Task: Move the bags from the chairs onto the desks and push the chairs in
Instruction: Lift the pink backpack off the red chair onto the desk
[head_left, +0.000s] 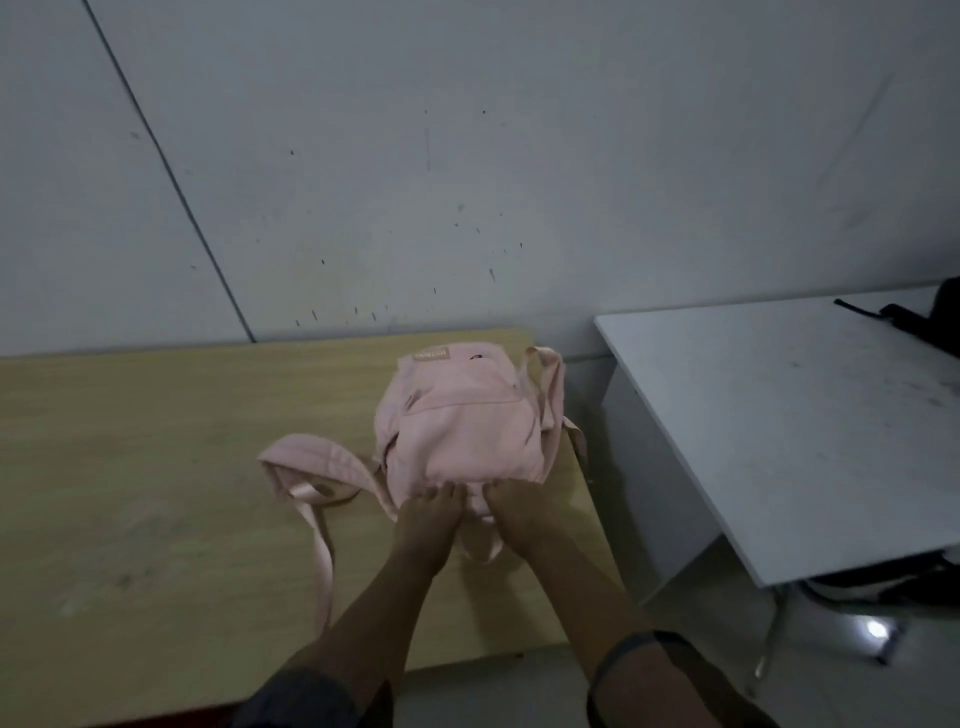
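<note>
A pink backpack (462, 421) lies flat on the light wooden desk (156, 467), near the desk's right end, its straps spread out to the left and right. My left hand (428, 514) and my right hand (514, 506) are side by side at the bag's near edge, fingers curled into the pink fabric. Both forearms reach in from the bottom of the view. No chair shows at this desk.
A white desk (810, 426) stands to the right, across a narrow gap. A black bag (930, 317) lies at its far right corner. Under it a dark chair (883, 582) shows in part. A grey wall runs behind both desks.
</note>
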